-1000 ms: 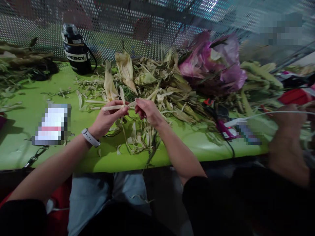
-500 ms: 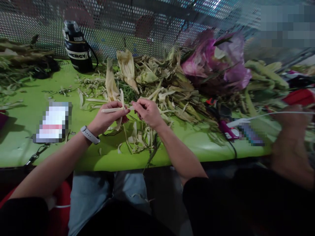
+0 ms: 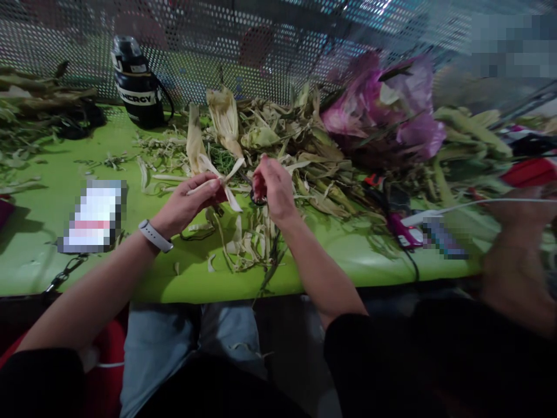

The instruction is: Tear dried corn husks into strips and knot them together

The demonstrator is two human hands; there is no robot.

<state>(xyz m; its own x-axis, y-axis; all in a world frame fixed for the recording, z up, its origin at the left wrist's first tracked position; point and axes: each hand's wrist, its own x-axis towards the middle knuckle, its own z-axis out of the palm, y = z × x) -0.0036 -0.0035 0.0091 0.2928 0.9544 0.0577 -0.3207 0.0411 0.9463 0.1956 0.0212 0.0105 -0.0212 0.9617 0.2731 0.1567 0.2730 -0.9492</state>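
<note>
My left hand (image 3: pixel 189 203) is closed on a bundle of pale husk strips (image 3: pixel 217 181). Thumb and fingers pinch it where the strips cross, and the loose ends splay up and to the right. The bundle is held just above the green bench (image 3: pixel 52 273), near its front edge. A white watch (image 3: pixel 154 235) sits on that wrist.

My right hand (image 3: pixel 275 188) is just beside the bundle, on its right, with its fingers curled and the tips pointing up. A small dark thing (image 3: pixel 259 198) shows on the palm side, but I cannot tell what it is or whether the fingers grip it.

Loose husk scraps (image 3: pixel 243 244) lie on the bench under both hands. Behind them a big heap of husks (image 3: pixel 300 151) runs along the perforated metal screen (image 3: pixel 261 40), with a purple wrapped bunch (image 3: pixel 383 110) at its right end. A black bottle (image 3: pixel 137 87) stands upright at the back left, against the screen.

Far right, another person's hand (image 3: pixel 517 273) rests at the bench edge, well apart from mine, with a white cable (image 3: pixel 470 204) near it.
</note>
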